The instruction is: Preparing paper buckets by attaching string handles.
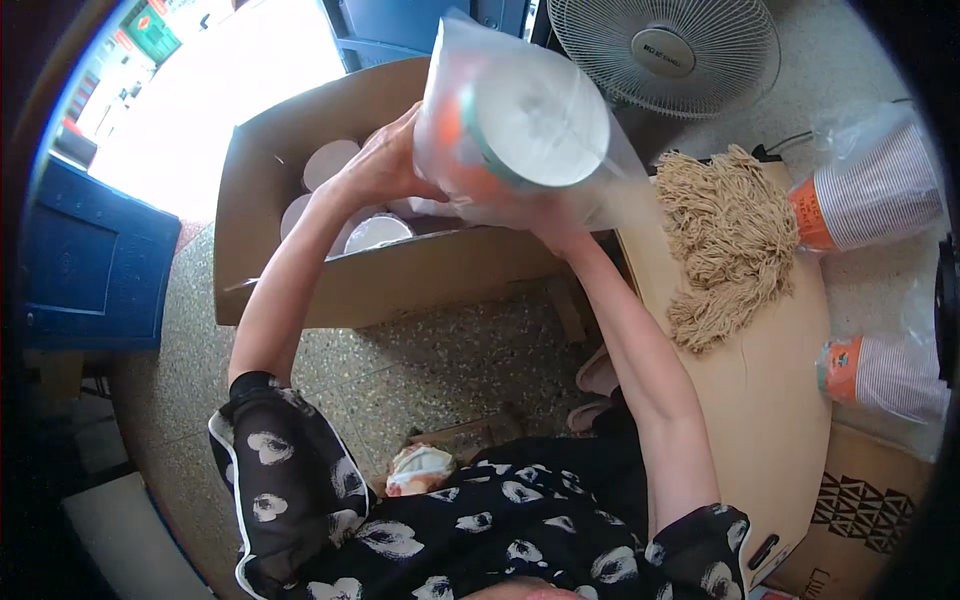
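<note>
Over the open cardboard box (440, 275) I hold a stack of paper cups (540, 120) in a clear plastic bag. A white round cup bottom faces up, and orange and green print shows through the blurred plastic. My left hand (395, 165) is closed against the bag's left side. My right hand (562, 228) grips its lower right side, the fingers mostly hidden by the plastic. Inside the box, beneath my left forearm and hand, several white round stack ends (378, 233) are visible, some covered by the arm.
At right, a tan string mop head (725, 245) lies on a large cardboard sheet (770, 420). Two more bagged cup stacks (870, 195) lie beyond it. A fan (665, 55) stands behind the box; a blue cabinet (95, 255) stands left. A printed carton (860, 510) sits lower right.
</note>
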Demonstrator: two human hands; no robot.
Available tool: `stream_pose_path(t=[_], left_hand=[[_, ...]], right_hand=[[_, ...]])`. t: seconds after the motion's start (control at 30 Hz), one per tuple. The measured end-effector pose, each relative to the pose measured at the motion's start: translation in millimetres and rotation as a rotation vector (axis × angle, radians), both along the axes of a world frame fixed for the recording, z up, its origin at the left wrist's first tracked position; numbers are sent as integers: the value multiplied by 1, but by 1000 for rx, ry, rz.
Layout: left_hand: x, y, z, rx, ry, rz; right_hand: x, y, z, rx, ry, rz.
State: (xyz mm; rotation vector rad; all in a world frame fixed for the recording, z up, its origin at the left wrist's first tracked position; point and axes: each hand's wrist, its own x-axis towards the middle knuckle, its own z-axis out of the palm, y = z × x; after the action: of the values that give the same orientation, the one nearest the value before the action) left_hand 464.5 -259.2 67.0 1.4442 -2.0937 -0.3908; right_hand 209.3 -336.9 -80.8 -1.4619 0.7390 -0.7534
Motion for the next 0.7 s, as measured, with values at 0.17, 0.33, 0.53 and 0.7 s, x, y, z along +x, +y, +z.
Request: stream_pose_path(t=[0.17, 0.33, 0.53, 0.7], left_hand=[[3, -2, -15, -65, -7, -22], [18, 0, -42, 62, 110, 42], [21, -20, -76, 124, 103, 87], [2, -35, -68, -69, 59, -109]], right_hand=[[11, 5, 1, -335, -117, -110], [16, -2, 9, 1, -8, 76], [14, -9, 8, -8, 126, 1], [0, 7, 17, 219, -38, -92]])
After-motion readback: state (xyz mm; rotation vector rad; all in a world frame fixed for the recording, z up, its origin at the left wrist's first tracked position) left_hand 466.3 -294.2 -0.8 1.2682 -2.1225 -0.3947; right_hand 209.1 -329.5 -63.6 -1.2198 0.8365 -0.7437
